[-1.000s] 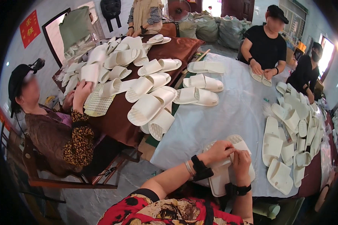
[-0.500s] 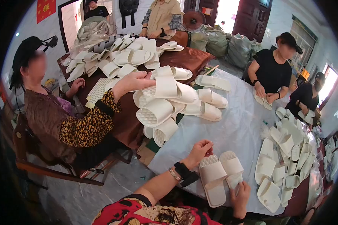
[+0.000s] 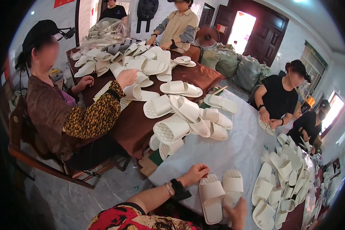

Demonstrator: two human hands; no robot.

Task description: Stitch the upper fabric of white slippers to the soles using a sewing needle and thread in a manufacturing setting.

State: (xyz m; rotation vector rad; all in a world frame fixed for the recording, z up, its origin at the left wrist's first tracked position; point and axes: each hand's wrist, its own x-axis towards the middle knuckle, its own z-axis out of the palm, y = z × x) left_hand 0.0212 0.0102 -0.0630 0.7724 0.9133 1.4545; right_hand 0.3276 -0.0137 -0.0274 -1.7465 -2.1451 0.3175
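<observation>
A pair of white slippers lies side by side at the near edge of the covered table: the left slipper [image 3: 212,191] and the right slipper [image 3: 233,184]. My left hand [image 3: 195,173] is beside the far end of the left one, fingers curled together; whatever they pinch is too small to make out. Gripping the near end of the right slipper is my right hand [image 3: 237,212], its thumb laid on the sole and its other fingers partly hidden. A dark band and a bracelet circle my left wrist.
Ahead lies a stack of white slippers [image 3: 172,130], with a larger heap [image 3: 142,63] beyond. More slippers [image 3: 281,168] crowd the right side. A co-worker [image 3: 50,111] sits at left; others work around the tables. Stuffed sacks [image 3: 247,71] stand behind.
The co-worker at left has drawn a hand back from the stack, where a slipper now lies tilted. My left hand has moved slightly away from the pair; my right still grips the slipper.
</observation>
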